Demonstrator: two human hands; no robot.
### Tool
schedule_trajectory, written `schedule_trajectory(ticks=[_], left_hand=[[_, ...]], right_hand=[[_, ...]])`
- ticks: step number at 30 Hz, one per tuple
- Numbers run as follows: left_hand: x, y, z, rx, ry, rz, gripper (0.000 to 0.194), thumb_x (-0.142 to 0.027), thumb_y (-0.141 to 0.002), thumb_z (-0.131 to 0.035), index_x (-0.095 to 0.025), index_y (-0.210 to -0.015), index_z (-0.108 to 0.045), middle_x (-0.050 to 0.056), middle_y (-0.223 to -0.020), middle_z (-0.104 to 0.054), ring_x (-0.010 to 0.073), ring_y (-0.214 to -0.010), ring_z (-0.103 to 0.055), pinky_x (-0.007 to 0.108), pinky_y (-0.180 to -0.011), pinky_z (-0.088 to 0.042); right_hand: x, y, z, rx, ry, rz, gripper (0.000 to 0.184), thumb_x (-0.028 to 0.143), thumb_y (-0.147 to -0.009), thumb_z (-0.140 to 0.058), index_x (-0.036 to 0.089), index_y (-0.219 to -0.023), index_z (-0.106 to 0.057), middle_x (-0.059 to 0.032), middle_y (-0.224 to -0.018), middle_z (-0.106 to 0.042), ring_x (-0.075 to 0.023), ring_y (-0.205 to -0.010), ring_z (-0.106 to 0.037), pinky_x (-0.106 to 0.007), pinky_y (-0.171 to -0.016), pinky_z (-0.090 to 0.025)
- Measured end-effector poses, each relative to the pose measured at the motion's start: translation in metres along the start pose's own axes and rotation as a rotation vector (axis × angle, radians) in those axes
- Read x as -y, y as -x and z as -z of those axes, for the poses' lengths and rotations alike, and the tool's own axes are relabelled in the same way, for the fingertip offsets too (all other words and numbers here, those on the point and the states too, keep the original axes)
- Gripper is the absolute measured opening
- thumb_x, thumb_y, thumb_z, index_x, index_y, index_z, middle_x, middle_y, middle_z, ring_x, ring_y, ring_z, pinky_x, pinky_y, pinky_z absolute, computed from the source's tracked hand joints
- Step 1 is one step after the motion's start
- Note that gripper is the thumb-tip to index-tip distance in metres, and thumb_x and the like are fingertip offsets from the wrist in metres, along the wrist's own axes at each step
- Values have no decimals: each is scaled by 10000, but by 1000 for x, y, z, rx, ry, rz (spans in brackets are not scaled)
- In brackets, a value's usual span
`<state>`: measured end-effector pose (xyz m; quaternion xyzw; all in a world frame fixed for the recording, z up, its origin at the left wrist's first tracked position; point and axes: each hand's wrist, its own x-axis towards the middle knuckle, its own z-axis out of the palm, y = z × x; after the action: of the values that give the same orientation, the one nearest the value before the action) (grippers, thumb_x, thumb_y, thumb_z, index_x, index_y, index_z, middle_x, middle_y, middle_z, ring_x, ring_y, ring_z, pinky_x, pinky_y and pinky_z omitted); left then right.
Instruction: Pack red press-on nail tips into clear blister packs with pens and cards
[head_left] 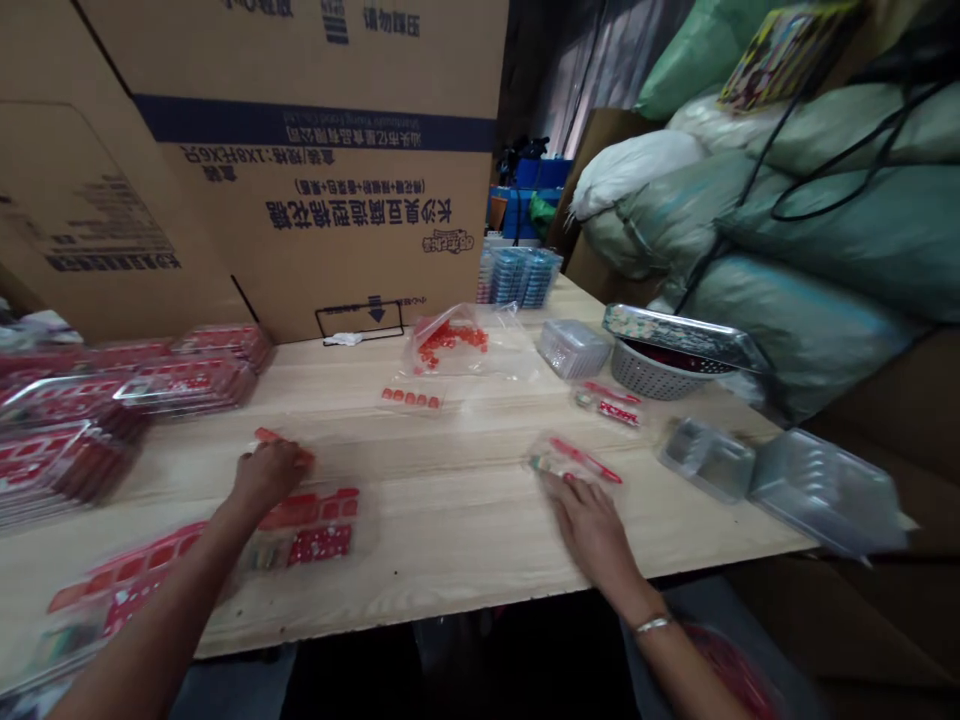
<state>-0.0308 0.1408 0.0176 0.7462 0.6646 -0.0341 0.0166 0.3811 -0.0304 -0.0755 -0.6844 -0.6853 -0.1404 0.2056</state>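
Observation:
My left hand [271, 472] is closed around a red-orange strip [276, 436], its ends showing on either side of the fingers. Just below it lies a clear plastic tray [365, 535] with red squares, a red polka-dot packet [321, 543] and pale sticks. My right hand [592, 525] rests with fingers stretched out on a small clear package. In that package are a red pen-like stick [586, 459] and something greenish; blur hides finer detail. A card of small orange-red pieces [410, 398] lies between the hands, farther back.
Stacks of filled red trays [184, 385] stand at left. A large cardboard box [360, 240] rises behind, with a bag of red pieces [454, 340] before it. Empty clear trays [825, 490] and a grey basket [656, 370] sit right. Stuffed sacks [810, 310] pile beyond.

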Motion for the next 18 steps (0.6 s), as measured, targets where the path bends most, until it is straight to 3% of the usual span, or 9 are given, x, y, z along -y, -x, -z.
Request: schedule_trajectory(ticks=[4, 7, 11, 14, 16, 18], left_hand=[[-21, -31, 4, 81, 95, -123, 145, -182, -743, -516, -140, -651, -619, 126, -740, -681, 277, -784, -649, 321, -699, -433], [-69, -29, -4, 119, 201, -280, 104, -154, -708, -561, -165, -614, -603, 78, -718, -676, 239, -750, -639, 280, -676, -407], [-160, 1, -19, 151, 375, -464, 163, -89, -689, -554, -190, -573, -607, 43, -728, -689, 208, -763, -639, 266, -714, -405], [-216, 32, -30, 129, 485, -498, 206, -45, -673, -526, -191, -554, -610, 65, -672, -679, 229, -709, -641, 294, -672, -415], [-239, 51, -35, 90, 552, -502, 221, -36, -669, -519, -193, -538, -604, 73, -633, -661, 244, -687, -638, 311, -656, -422], [-247, 67, -37, 54, 615, -517, 222, -36, -662, -525, -198, -529, -599, 66, -605, -641, 247, -667, -631, 320, -648, -429]], right_hand=[[8, 18, 6, -37, -120, 29, 372, 126, -906, -387, 205, -1208, -590, -98, -1112, -656, -247, -1035, -598, -421, -886, -496], [6, 31, 12, -28, -159, 44, 311, 149, -923, -404, 198, -1144, -616, -83, -1081, -682, -230, -1006, -626, -412, -894, -505], [9, 39, 23, 11, -144, 50, 312, 188, -935, -421, 202, -1200, -585, -87, -1130, -674, -230, -1042, -618, -436, -936, -478], [9, 48, 33, 71, -89, 27, 415, 327, -913, -504, 202, -1310, -500, -116, -1261, -597, -275, -1153, -550, -506, -984, -420], [4, 58, 38, 91, -59, 4, 551, 426, -875, -552, 207, -1368, -438, -135, -1313, -551, -305, -1201, -508, -552, -999, -385], [-3, 70, 42, 114, -66, 1, 624, 425, -855, -580, 221, -1410, -381, -134, -1336, -528, -303, -1217, -493, -535, -999, -397]])
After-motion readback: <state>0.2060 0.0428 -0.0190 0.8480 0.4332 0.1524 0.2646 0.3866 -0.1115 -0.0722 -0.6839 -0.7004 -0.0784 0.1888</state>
